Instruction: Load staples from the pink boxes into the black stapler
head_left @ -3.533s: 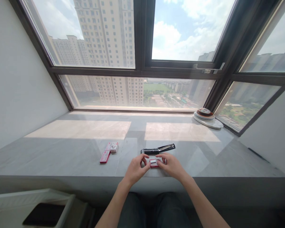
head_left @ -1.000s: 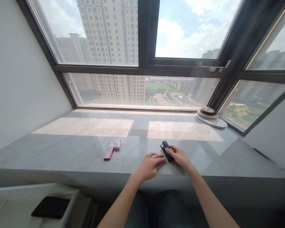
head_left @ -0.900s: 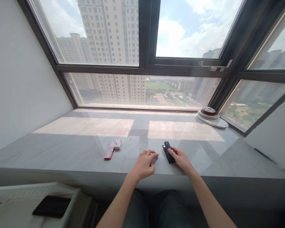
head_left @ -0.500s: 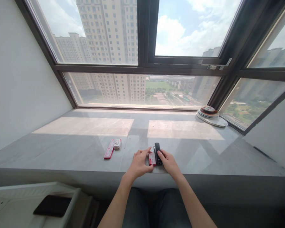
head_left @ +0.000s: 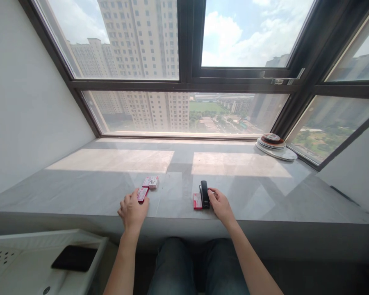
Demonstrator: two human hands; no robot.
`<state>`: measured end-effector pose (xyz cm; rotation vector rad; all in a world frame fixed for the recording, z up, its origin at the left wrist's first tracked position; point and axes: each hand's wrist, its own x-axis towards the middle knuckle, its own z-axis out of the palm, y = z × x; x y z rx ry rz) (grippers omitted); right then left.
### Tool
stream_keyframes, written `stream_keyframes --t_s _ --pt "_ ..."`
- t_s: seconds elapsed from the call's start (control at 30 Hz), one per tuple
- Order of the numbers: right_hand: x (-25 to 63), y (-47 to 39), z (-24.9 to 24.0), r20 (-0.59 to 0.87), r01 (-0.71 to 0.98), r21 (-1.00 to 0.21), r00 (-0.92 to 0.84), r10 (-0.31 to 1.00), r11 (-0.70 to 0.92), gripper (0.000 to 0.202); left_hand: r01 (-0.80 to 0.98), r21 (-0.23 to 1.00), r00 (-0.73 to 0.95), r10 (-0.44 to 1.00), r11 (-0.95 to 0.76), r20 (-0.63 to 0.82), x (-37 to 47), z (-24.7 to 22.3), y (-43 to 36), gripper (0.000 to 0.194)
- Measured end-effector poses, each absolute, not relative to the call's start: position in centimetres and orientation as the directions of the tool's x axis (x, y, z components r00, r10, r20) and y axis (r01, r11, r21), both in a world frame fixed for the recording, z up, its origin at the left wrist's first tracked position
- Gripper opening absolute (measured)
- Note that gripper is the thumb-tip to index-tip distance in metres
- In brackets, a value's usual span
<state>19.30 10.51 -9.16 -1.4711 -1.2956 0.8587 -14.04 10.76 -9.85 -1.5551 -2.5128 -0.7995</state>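
Note:
My left hand (head_left: 132,213) is closed around the sides of a small pink-and-white box (head_left: 142,194), thumb on the right and index finger on the far left. Just behind it, touching or nearly so, lie another pink-and-white box (head_left: 146,181) and a small white box (head_left: 153,182). My right hand (head_left: 220,206) has its thumb and fingers closed at the right side of a black stapler (head_left: 204,195), which lies lengthwise on the sill. Against the stapler's left side rests a red-and-white box (head_left: 197,201).
The grey stone sill (head_left: 89,188) runs beneath a dark window frame (head_left: 184,85). Stacked round plates (head_left: 273,145) stand in the far right corner. At lower left, a white basin-like unit (head_left: 27,278) holds a dark flat object (head_left: 74,258).
My left hand has left the red-and-white box by the stapler and moved left to the pink-and-white box, which has shifted slightly. My right thumb has slid from the stapler's top to its side.

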Motion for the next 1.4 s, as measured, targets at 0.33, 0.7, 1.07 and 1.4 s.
stream_keyframes --t_s 0.33,0.7,1.07,1.4 --pt "19.6 10.2 -8.2 0.054 0.308 -0.951 0.109 0.993 0.018 0.058 0.771 0.591 0.274 0.961 -0.237 0.029 -10.6 -7.8 10.9 0.073" --pt "20.2 11.6 -10.9 0.122 0.353 -0.930 0.042 0.992 0.100 0.060 0.628 0.563 0.428 0.843 -0.537 0.326 -0.2 -8.2 13.3 0.065" --pt "20.2 11.2 -10.5 0.093 0.323 -0.944 0.050 0.994 0.072 0.058 0.759 0.547 0.012 0.847 -0.354 0.532 -7.4 -6.3 15.5 0.038" --pt "20.0 11.0 -9.8 0.099 0.359 -0.931 0.086 0.991 0.062 0.059 0.913 0.405 -0.089 0.946 -0.047 0.311 -19.4 -10.5 15.4 0.039"
